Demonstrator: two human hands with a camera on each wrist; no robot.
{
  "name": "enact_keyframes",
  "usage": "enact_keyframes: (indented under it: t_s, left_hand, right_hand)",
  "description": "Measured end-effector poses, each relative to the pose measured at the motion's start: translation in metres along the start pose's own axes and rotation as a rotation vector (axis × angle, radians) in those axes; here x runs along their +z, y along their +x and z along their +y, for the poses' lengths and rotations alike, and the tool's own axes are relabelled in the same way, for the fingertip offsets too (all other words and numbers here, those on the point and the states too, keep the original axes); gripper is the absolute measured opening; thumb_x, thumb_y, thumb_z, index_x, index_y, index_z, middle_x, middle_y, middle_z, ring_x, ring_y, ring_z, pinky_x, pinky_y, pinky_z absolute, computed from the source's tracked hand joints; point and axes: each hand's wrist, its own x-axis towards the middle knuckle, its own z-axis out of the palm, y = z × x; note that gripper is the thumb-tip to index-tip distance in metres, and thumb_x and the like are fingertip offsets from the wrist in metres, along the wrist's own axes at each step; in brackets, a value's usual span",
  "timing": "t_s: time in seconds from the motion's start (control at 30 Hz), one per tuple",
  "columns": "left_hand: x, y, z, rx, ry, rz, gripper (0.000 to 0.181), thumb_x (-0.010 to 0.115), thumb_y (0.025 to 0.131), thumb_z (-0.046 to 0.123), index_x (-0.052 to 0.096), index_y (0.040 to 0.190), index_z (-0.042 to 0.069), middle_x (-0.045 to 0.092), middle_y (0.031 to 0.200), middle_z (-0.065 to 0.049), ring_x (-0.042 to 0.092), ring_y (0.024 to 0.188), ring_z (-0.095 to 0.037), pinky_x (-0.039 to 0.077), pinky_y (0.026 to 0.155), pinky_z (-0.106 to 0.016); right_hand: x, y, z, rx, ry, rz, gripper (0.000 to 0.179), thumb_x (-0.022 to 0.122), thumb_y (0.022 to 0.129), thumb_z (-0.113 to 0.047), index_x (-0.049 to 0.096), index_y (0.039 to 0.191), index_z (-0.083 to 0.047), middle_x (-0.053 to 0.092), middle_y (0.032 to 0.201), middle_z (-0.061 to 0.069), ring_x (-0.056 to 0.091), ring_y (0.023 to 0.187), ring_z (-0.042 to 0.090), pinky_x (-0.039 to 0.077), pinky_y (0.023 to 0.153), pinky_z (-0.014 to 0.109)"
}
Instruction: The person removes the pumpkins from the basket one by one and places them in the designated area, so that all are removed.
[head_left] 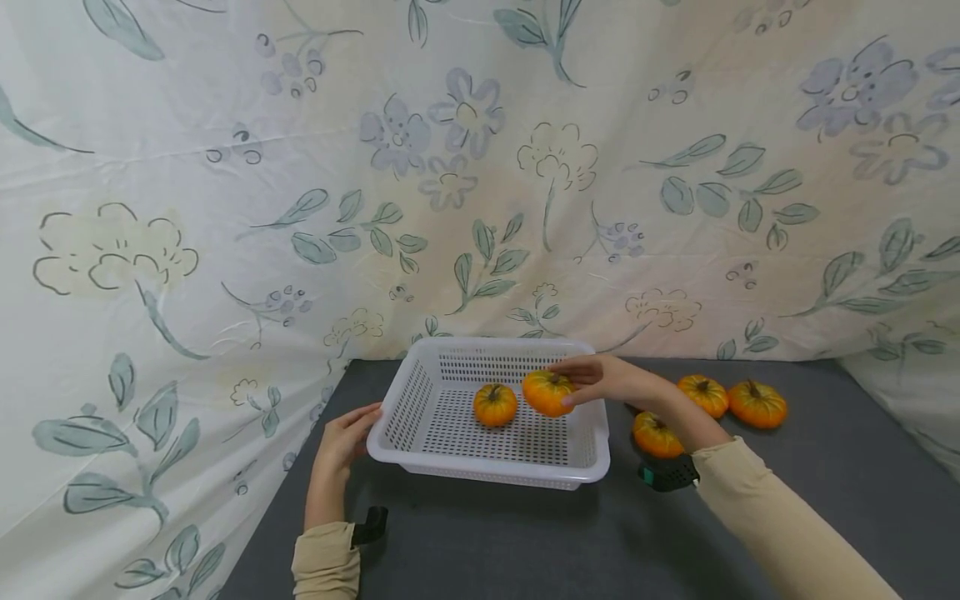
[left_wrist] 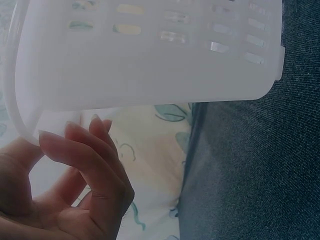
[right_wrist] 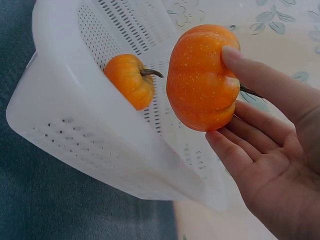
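Observation:
A white plastic basket (head_left: 498, 477) with slotted walls stands on the dark table. My left hand (head_left: 344, 442) pinches the rim at its left end; in the left wrist view the thumb and bent fingers (left_wrist: 95, 165) meet around that rim. My right hand (head_left: 617, 385) holds a small orange pumpkin (head_left: 548, 393) over the basket's right part. The right wrist view shows thumb and fingers on either side of this pumpkin (right_wrist: 202, 77), its stem turned toward the palm. Another small pumpkin (head_left: 495, 405) sits inside on the basket floor, stem up.
To the right of the basket, several more pumpkins lie on the table (head_left: 810, 492): one (head_left: 657, 435) partly behind the right wrist, one (head_left: 703, 395) farther back, one (head_left: 757, 404) rightmost. A floral cloth (head_left: 465, 275) hangs behind the table and along its sides.

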Motion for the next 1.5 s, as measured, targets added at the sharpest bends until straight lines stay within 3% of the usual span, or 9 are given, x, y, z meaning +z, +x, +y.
enact_keyframes:
  t_s: [0.4,0.73,1.0,1.2,1.5]
  left_hand:
    - [-0.001,-0.001,0.001,-0.005,-0.012,-0.005,0.051,0.071,0.089,0.033,0.062,0.13,0.004,0.069,0.095,0.009,0.066,0.077,-0.006,0.052,0.068,-0.027]
    - [-0.003,-0.001,0.001,0.002,0.005,0.001,0.053,0.07,0.09,0.035,0.061,0.131,0.004,0.068,0.098,0.008,0.065,0.078,-0.007,0.051,0.07,-0.028]
    - [-0.003,-0.001,0.001,-0.001,-0.004,-0.007,0.055,0.07,0.089,0.036,0.06,0.132,0.004,0.068,0.096,0.009,0.064,0.079,-0.007,0.051,0.07,-0.028]
    - [-0.002,-0.001,0.0,-0.001,0.018,0.001,0.054,0.07,0.09,0.037,0.06,0.132,0.005,0.068,0.102,0.006,0.064,0.081,-0.007,0.05,0.072,-0.029]
    - [-0.002,-0.002,0.001,0.003,0.015,-0.014,0.055,0.069,0.09,0.037,0.059,0.133,0.005,0.068,0.102,0.007,0.064,0.081,-0.007,0.051,0.073,-0.03]
  right_hand:
    - [-0.016,-0.029,0.013,-0.07,0.068,0.033,0.066,0.071,0.089,-0.023,0.042,0.146,-0.007,0.039,0.154,0.017,0.034,0.144,0.038,0.037,0.111,0.041]
    - [-0.028,-0.05,0.023,-0.016,0.05,0.108,0.07,0.072,0.088,-0.029,0.041,0.148,-0.01,0.037,0.155,0.015,0.03,0.146,0.039,0.03,0.113,0.053]
    - [-0.038,-0.066,0.029,-0.029,0.043,0.126,0.065,0.069,0.091,-0.025,0.041,0.148,-0.009,0.037,0.155,0.018,0.03,0.145,0.042,0.033,0.112,0.053]
    - [-0.043,-0.076,0.037,0.018,0.003,0.167,0.067,0.07,0.09,-0.03,0.041,0.148,-0.011,0.036,0.155,0.017,0.031,0.144,0.042,0.031,0.112,0.056]
    - [-0.053,-0.094,0.052,0.054,-0.011,0.201,0.068,0.068,0.091,-0.032,0.04,0.149,-0.011,0.033,0.157,0.018,0.031,0.144,0.042,0.038,0.109,0.051]
